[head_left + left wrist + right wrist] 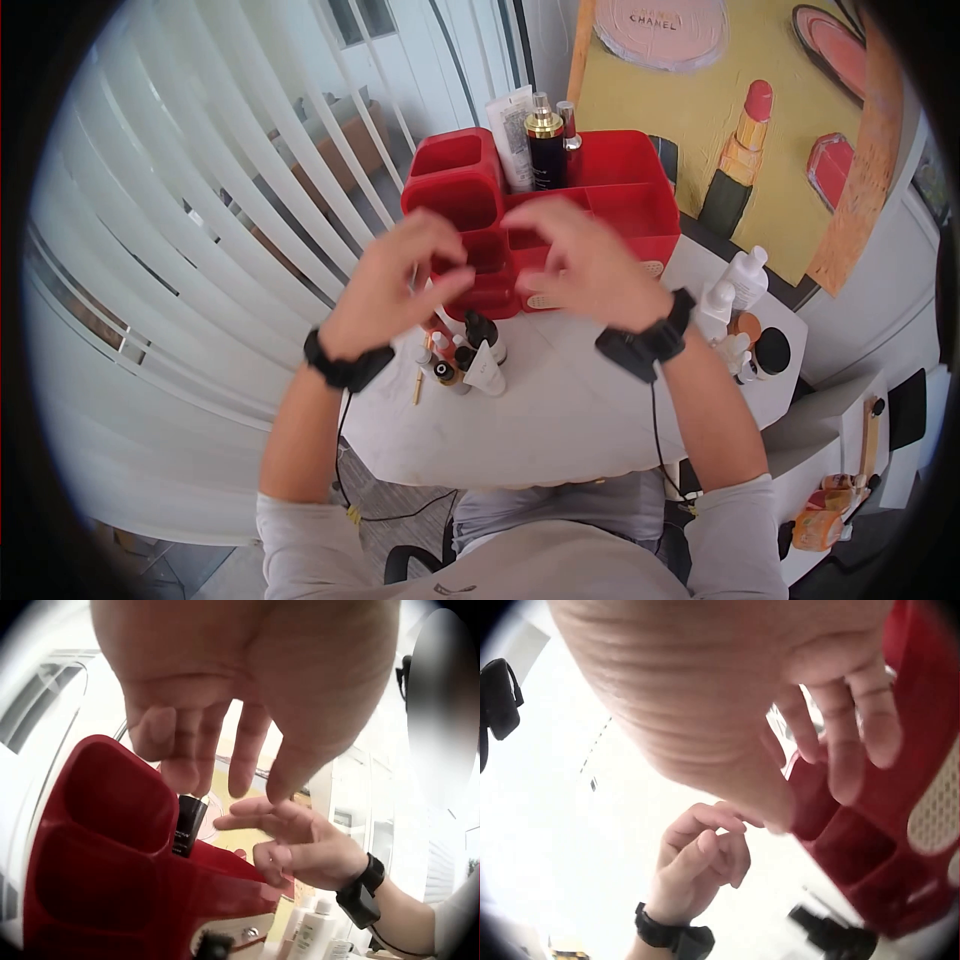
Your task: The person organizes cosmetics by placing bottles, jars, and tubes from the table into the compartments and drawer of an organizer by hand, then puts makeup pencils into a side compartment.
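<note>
My left hand [392, 288] hovers over the front left of a red cosmetics organizer [628, 152], its fingers loosely bent and holding nothing. Level with it, my right hand [603, 268] hangs over the organizer's front middle, empty too, with thumb and fingers apart. Both palms face inward in the head view. In the organizer's back section stand a white tube [513, 145], a dark bottle [547, 162] with a gold collar, and a slimmer bottle [570, 128]. The wrist views show several compartments with dark, shadowed insides; parts of the front ones are hidden behind my hands.
On the white table [560, 420], several small bottles cluster around a white tube [487, 372] at front left. White bottles [745, 277] and a black-lidded jar [772, 350] stand at the right edge. Vertical blinds [200, 250] hang left; a painted lipstick picture [690, 110] leans behind.
</note>
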